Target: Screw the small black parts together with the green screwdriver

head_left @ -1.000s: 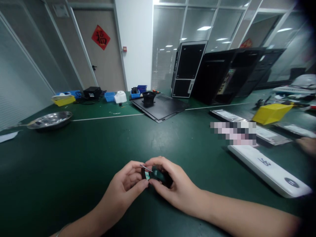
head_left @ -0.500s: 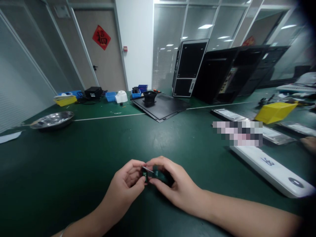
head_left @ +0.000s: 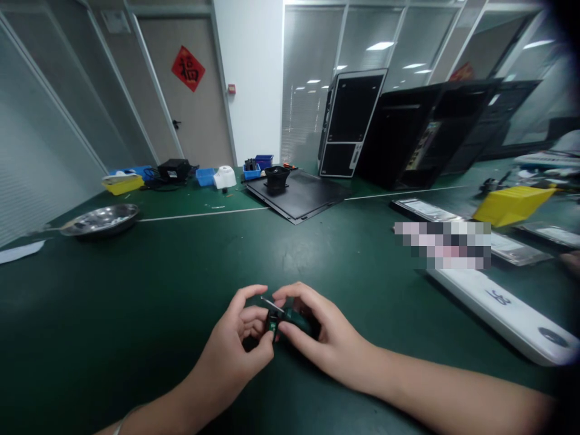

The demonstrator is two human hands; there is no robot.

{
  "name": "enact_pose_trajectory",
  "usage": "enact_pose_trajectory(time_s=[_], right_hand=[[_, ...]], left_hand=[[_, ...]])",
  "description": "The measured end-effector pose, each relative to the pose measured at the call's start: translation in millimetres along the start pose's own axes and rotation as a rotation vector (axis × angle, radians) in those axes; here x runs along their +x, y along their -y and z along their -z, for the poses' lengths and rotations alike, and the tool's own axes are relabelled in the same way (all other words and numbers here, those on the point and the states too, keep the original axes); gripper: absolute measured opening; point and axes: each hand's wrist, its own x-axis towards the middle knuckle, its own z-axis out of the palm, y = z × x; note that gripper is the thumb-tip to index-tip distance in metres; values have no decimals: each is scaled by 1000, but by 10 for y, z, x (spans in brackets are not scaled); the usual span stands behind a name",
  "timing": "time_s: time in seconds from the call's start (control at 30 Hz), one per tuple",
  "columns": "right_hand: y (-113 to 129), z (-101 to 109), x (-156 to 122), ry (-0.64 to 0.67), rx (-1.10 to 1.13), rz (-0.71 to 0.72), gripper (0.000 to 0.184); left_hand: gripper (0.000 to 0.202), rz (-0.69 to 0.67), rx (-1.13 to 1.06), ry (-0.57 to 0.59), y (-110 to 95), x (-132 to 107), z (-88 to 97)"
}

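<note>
Both of my hands meet low in the middle of the view, over the dark green table [head_left: 136, 290]. My right hand [head_left: 326, 341] has its fingers wrapped round a small black part [head_left: 292, 319] with a thin metal strip on top. My left hand [head_left: 235, 350] pinches the left end of the same part, where a small green piece shows, with its index finger raised and curved. The part is held just above the table surface.
A long white bar [head_left: 502, 311] lies at the right, past it flat silver trays and a yellow bin [head_left: 512, 205]. A steel bowl [head_left: 102, 219] sits at the left. Black computer cases [head_left: 399, 133], a black panel [head_left: 299, 196] and blue bins stand at the back. Another person's hand [head_left: 571, 261] shows at the right edge.
My left index finger has lifted off the part and the thumb has shifted under its left end. The hands have stayed in place and the view has drifted slightly.
</note>
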Motion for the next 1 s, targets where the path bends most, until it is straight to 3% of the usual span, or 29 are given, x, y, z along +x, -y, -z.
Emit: enact_pose_trajectory(time_s=[0.17,0.37,0.8,1.0], right_hand=[[19,11,18,74,40,-6,33],[9,8,27,51,56,-20,29],[21,-28,27,18,139,-41,18],[36,-3,26,42,157,-39,28]], left_hand=[[40,-104,215,-18,24,-39,-18],[30,-164,379,-49,-6,-38,-3],[33,-152,452,-30,-9,-86,-43],[30,-180,420,-24,3,-93,-15]])
